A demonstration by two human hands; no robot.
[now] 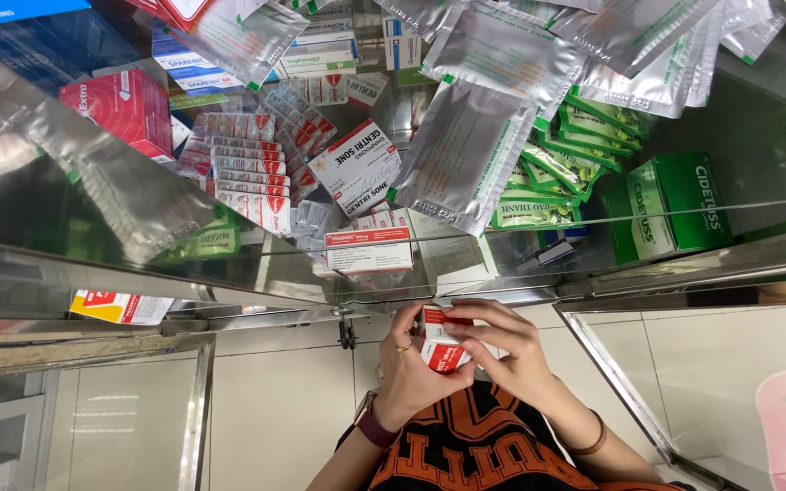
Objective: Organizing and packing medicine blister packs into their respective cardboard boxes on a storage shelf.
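Observation:
I hold a small red and white carton (438,350) between both hands, close to my chest and just below the metal edge of a glass counter (648,273). My left hand (404,368) wraps the carton's left side; there is a ring on one finger and a dark watch on the wrist. From the right, my right hand (505,350) has its fingers over the carton's top end. Part of the carton is hidden by my fingers.
Under the glass lie silver foil sachets (466,150), stacked red and white blister strips (243,173), a red box (120,105), white and red cartons (367,250), green sachets (557,168) and a green box (680,205). White floor tiles (275,409) show below.

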